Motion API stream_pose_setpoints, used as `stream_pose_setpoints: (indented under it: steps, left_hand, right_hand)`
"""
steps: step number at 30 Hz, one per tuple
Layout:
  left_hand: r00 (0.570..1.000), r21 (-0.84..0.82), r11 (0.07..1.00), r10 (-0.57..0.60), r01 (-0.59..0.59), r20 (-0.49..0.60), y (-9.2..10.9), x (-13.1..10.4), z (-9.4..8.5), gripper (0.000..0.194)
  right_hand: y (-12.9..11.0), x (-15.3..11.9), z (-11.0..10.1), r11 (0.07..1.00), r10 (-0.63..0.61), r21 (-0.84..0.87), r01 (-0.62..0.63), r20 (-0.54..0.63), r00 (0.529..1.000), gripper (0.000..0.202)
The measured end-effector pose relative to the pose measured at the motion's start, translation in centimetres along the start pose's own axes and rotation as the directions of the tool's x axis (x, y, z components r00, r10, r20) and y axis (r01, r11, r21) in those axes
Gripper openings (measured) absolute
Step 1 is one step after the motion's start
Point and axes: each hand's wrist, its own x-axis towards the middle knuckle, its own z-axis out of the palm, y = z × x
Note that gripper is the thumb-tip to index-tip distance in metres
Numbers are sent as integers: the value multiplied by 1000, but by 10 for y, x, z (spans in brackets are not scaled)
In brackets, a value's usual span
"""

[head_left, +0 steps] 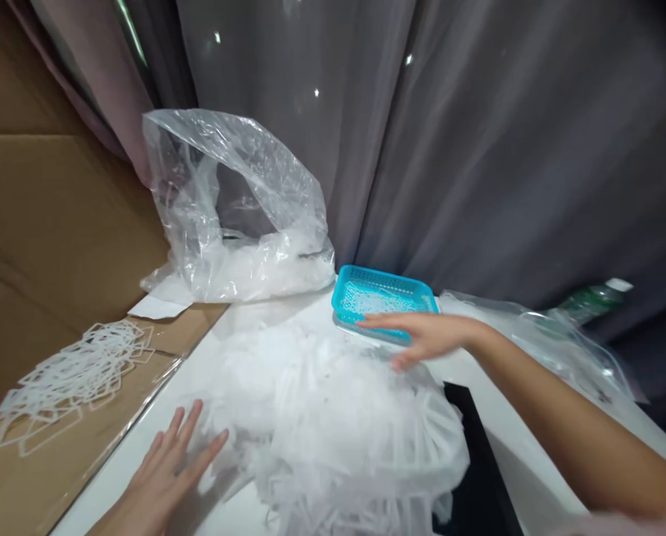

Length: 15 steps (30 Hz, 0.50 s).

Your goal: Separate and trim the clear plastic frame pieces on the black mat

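A large, blurred heap of white translucent plastic film or bags (333, 417) covers the middle of the white table. At its left edge is my left hand (170, 465), fingers spread and holding nothing. My right hand (422, 335) reaches in from the right over the heap's far side, with fingers stretched out and apart. Just behind that hand stands a shallow blue plastic basket (385, 286) with a perforated bottom, partly covered by the fingers. Whether the fingertips touch the heap or hover over it, I cannot tell.
A big clear plastic bag (243, 216) with white contents stands at the back left. Thin white frames (76, 380) lie piled on cardboard at the left. A black flat object (481, 469) sits under the heap's right side. Clear plastic (556, 350) and a green bottle (594, 299) are at the right.
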Motion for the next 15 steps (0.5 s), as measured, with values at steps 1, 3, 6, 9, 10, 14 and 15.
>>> stream_pose_setpoints:
  steps: [1,3,6,9,10,14,15]
  left_hand:
    - [1000,9,1000,3,-3,12,-3,0,4,104]
    - [1000,44,999,16,-17,23,-8,3,14,115]
    - [997,79,995,67,-69,28,-3,15,26,129]
    - [995,46,995,85,-88,52,16,29,31,134]
    - [994,29,996,86,-88,64,24,32,32,134]
    - [995,-18,995,99,-99,4,52,38,43,137]
    - [995,-21,995,92,-93,-49,55,40,48,137]
  right_hand:
    - [7,-42,24,994,101,37,-99,-46,994,91]
    - [14,-109,83,945,327,65,-321,-106,939,115]
    - [10,-149,172,875,484,39,-483,-113,867,138]
    - [-7,-125,226,879,470,-18,-477,-147,870,145]
    - [-14,-108,236,890,442,-33,-455,-189,877,143]
    - [-44,-38,247,901,364,-68,-428,-417,833,132]
    - [-52,-22,245,912,344,-58,-407,-434,832,128]
